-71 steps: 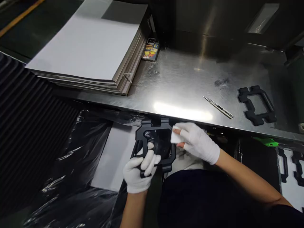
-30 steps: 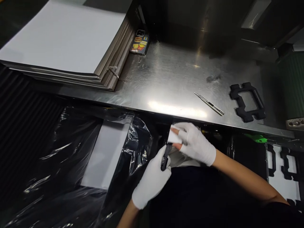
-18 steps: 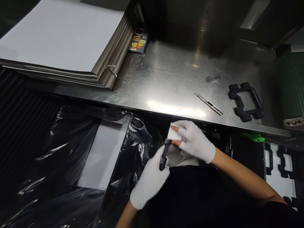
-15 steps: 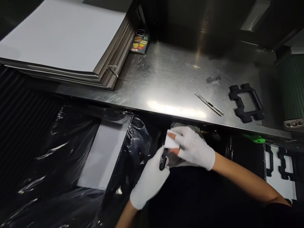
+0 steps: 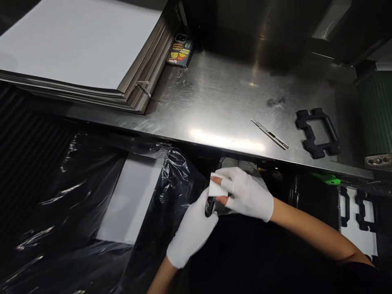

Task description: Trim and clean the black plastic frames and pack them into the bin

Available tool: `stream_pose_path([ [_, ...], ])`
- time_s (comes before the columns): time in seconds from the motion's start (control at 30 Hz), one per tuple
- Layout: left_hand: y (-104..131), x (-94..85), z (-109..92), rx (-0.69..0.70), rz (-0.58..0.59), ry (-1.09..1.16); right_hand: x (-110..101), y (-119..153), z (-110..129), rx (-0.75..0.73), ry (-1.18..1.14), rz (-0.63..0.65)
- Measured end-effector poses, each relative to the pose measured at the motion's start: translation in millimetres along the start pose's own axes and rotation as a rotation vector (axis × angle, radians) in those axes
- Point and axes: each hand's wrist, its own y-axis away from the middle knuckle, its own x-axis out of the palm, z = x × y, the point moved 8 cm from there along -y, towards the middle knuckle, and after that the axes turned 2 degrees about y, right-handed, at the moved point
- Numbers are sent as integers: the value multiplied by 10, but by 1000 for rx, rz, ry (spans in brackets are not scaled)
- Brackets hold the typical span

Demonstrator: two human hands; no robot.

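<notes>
My left hand (image 5: 196, 224), in a white glove, is closed around a small black part (image 5: 209, 207) in front of my body. Between the bare thumb and finger of my gloved right hand (image 5: 243, 192) is a white pad (image 5: 217, 188). The pad lies against the upper end of the black part and hides some of it. Most of the black part is covered by my hands, so its full shape does not show.
On the metal table (image 5: 220, 102) lie a knife (image 5: 269, 134), a black frame (image 5: 310, 132), a phone (image 5: 180, 53) and a stack of sheets (image 5: 82, 45). Black plastic (image 5: 76, 196) with a white sheet (image 5: 130, 200) is at left. More frames (image 5: 364, 210) are at lower right.
My right hand and the white pad have moved slightly left and down along the black part. My left hand has barely moved and keeps its hold.
</notes>
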Motion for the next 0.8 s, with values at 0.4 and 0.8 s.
stream_pose_path([
  [0.4, -19, 22, -10, -6, 36, -230, -35, -36, -76, 68, 0, -83],
  [0.8, -11, -18, 17, -33, 8, -300, 44, -61, 63, -51, -40, -15],
])
